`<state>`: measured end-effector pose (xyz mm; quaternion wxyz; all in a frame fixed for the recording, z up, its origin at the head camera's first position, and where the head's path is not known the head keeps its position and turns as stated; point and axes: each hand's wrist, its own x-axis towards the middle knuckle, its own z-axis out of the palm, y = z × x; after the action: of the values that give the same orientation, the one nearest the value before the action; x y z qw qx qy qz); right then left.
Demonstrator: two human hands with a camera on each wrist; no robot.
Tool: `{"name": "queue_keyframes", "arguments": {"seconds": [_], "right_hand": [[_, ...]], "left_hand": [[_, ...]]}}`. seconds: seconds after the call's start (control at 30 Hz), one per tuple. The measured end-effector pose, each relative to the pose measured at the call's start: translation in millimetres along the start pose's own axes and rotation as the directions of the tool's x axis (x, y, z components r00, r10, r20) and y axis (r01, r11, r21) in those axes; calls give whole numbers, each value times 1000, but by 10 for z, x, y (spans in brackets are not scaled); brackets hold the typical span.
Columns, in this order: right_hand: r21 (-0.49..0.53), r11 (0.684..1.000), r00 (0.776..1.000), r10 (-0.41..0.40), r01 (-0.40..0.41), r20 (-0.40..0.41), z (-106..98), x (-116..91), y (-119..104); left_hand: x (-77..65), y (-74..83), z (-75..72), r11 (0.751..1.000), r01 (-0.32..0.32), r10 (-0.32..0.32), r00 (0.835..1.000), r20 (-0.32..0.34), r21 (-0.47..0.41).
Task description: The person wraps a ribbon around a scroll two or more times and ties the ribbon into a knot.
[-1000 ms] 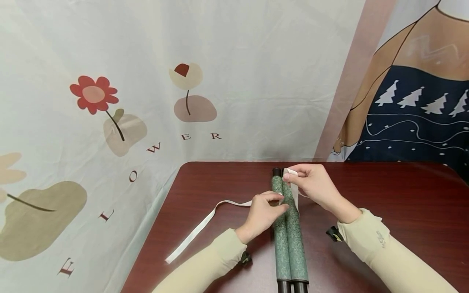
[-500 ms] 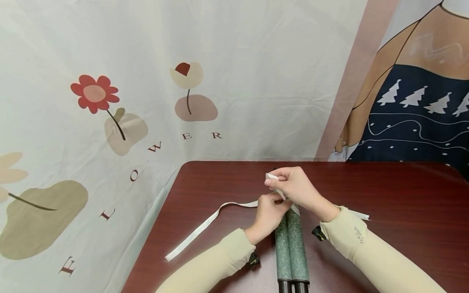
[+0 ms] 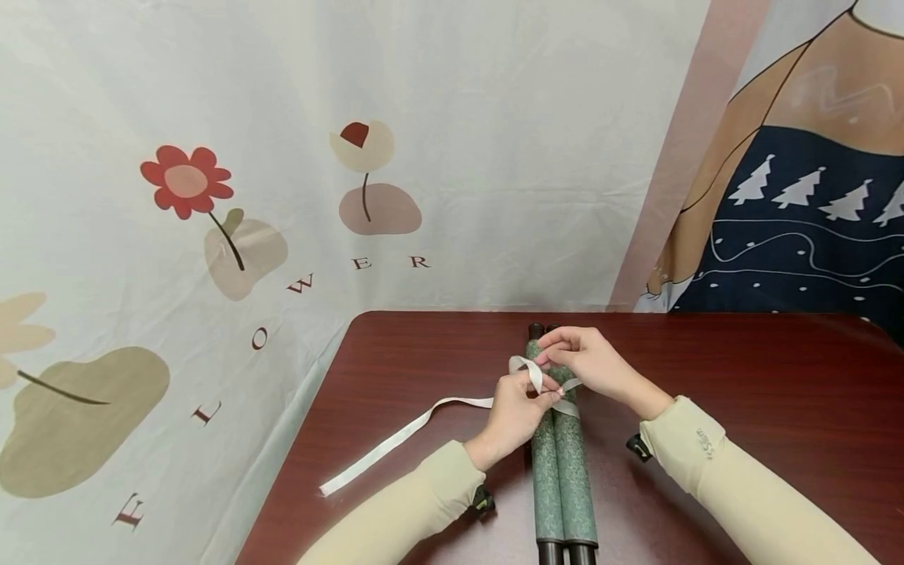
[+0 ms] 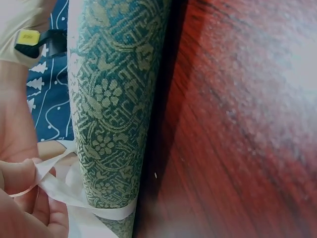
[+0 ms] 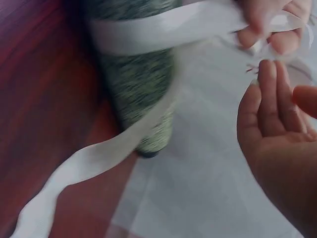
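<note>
A hanging scroll in green patterned brocade, rolled up as two side-by-side rolls (image 3: 575,479) with dark rod ends, lies lengthwise on the table. White ribbon (image 4: 111,212) passes round it near its far half. My left hand (image 3: 512,417) pinches the ribbon between thumb and fingers over the scroll, where strands cross and a small loop stands up. Close by, my right hand (image 3: 596,365) hovers over the far end of the scroll, its fingers loosely extended beside the loop. In the right wrist view, the right fingers (image 5: 270,101) appear with nothing between them.
One long ribbon tail (image 3: 388,441) stretches left across the reddish-brown table (image 3: 777,439). Behind the table's far edge hangs a pale printed cloth (image 3: 494,157) with flowers and letters. A dark blue printed part with white trees (image 3: 805,235) is at the right.
My right hand carried a ribbon end leftward across the scroll, then let it go and drew back slightly right. The left hand now pinches the crossed ribbon, with a loop standing above it.
</note>
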<state>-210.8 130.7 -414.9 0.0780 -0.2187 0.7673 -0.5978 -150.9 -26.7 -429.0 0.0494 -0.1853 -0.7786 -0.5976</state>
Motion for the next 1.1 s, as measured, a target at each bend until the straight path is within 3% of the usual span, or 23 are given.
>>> {"name": "queue_keyframes", "arguments": {"seconds": [0.13, 0.33, 0.57, 0.83, 1.0, 1.1], "right_hand": [[33, 999, 998, -5, 3, 61, -52, -58, 116], [19, 994, 987, -110, 109, 120, -72, -168, 252], [10, 995, 984, -97, 96, 148, -32, -296, 43], [-70, 995, 991, -67, 76, 120, -5, -253, 386], [-173, 983, 994, -49, 66, 101, -40, -289, 425], [-236, 966, 990, -81, 106, 112, -80, -311, 415]], "left_hand": [[22, -99, -18, 996, -33, 35, 999, 32, -79], [70, -363, 5, 990, 4, 2, 999, 45, -140], [36, -58, -79, 997, 5, -1, 998, 55, -73], [57, -66, -94, 997, -11, 15, 999, 50, -80], [61, -32, -113, 997, 16, -12, 998, 57, -79], [66, -17, -119, 996, 44, -39, 998, 58, -78]]}}
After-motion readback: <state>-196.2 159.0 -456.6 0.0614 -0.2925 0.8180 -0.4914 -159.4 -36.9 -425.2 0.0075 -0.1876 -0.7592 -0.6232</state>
